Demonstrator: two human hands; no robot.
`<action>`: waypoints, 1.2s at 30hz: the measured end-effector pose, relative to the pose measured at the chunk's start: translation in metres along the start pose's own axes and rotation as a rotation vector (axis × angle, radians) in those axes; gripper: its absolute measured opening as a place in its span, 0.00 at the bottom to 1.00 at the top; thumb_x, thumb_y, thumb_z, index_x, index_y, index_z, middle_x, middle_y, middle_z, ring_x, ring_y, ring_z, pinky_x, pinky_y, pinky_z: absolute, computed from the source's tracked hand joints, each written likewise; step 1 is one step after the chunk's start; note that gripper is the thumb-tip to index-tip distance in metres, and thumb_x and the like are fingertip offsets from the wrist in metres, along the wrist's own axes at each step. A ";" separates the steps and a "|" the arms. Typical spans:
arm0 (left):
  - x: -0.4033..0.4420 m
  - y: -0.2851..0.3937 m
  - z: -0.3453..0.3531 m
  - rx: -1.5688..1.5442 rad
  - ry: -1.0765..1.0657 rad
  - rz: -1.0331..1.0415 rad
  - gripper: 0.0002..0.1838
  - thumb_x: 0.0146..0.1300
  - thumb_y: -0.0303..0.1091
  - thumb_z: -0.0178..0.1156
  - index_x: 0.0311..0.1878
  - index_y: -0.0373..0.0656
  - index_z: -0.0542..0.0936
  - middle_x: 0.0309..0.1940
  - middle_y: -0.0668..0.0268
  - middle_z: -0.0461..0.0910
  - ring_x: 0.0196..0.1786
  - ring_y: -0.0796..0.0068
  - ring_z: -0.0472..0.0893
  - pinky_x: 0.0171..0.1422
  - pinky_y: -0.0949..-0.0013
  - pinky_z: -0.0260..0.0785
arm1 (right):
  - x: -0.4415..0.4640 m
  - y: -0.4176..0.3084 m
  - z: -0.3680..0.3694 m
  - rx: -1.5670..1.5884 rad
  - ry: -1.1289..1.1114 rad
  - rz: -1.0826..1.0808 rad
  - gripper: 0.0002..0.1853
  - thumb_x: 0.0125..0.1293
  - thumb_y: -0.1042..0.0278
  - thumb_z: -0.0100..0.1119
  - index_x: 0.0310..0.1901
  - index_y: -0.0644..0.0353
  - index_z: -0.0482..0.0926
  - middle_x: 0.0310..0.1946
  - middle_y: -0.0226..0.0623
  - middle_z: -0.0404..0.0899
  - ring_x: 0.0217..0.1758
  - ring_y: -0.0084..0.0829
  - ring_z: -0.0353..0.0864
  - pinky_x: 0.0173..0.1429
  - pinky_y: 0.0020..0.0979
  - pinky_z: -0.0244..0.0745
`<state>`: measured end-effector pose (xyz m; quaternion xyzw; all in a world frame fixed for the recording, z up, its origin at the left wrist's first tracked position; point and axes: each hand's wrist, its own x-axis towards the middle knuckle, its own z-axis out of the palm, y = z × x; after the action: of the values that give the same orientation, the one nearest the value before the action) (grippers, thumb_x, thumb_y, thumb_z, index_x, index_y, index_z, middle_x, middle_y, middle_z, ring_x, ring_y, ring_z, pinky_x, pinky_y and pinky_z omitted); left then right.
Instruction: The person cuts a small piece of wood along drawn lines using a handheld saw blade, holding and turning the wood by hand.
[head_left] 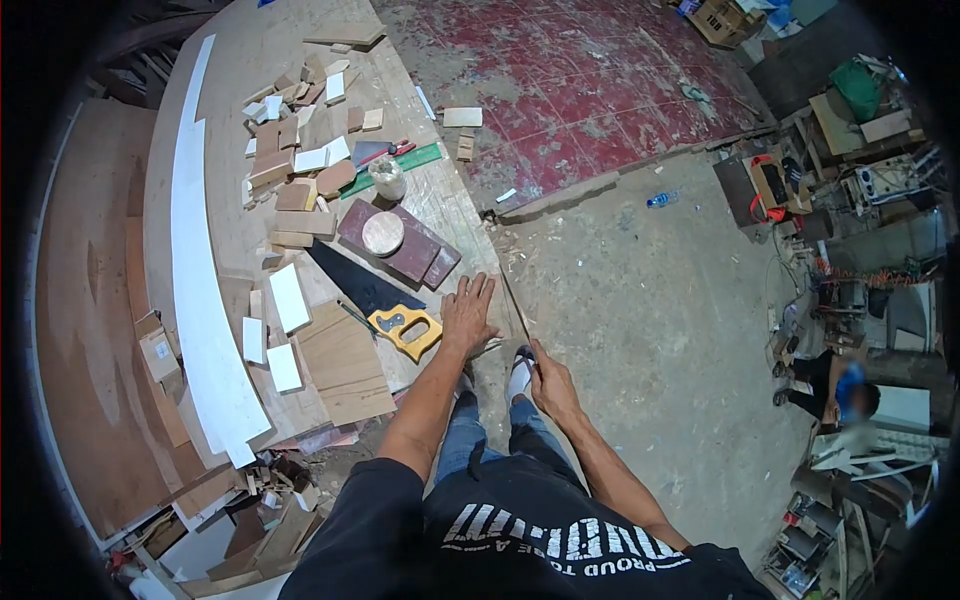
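My left hand (468, 314) lies with fingers spread on the corner of the wooden workbench (232, 200), beside a handsaw (400, 328) with a yellow handle and dark blade. Whether a small piece lies under the palm is hidden. Just off the bench edge, my right hand (554, 382) is closed around the near end of a thin, dark, long tool (516, 305). Its narrow side faces me, so its exact kind does not show. The tool runs along the bench edge, close to my left fingers. Farther in sits a maroon block (420, 252) with a round pale disc (383, 234) on it.
Wood offcuts (296, 197), white pieces (290, 300), a green ruler (418, 158) and a clear jar (387, 180) lie on the bench. A long white strip (190, 250) curves along it. A bottle (662, 200) lies on the floor. Another person (838, 388) is at far right among clutter.
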<state>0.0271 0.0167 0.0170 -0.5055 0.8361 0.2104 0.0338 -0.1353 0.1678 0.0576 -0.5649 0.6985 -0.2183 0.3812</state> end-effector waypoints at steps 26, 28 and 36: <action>0.019 0.002 -0.006 0.023 -0.138 0.053 0.61 0.33 0.45 0.83 0.75 0.59 0.59 0.71 0.59 0.59 0.72 0.46 0.59 0.61 0.42 0.70 | -0.011 -0.004 0.029 -0.129 0.114 0.064 0.31 0.62 0.78 0.50 0.69 0.60 0.67 0.37 0.57 0.80 0.39 0.55 0.81 0.45 0.48 0.75; 0.020 0.001 -0.006 0.015 -0.170 0.035 0.61 0.35 0.44 0.82 0.76 0.61 0.58 0.74 0.62 0.57 0.75 0.46 0.57 0.63 0.41 0.67 | -0.011 -0.005 0.027 -0.125 0.123 0.059 0.31 0.62 0.78 0.50 0.69 0.60 0.68 0.37 0.57 0.80 0.39 0.55 0.81 0.45 0.48 0.75; 0.020 0.002 -0.005 0.051 -0.181 0.032 0.61 0.37 0.44 0.81 0.77 0.62 0.57 0.74 0.63 0.57 0.75 0.46 0.57 0.63 0.42 0.68 | 0.000 0.002 0.024 -0.130 0.103 0.030 0.30 0.62 0.79 0.49 0.69 0.59 0.68 0.37 0.57 0.80 0.38 0.55 0.80 0.46 0.48 0.75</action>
<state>0.0164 -0.0008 0.0164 -0.4699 0.8426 0.2345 0.1189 -0.1181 0.1713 0.0411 -0.5659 0.7383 -0.1956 0.3106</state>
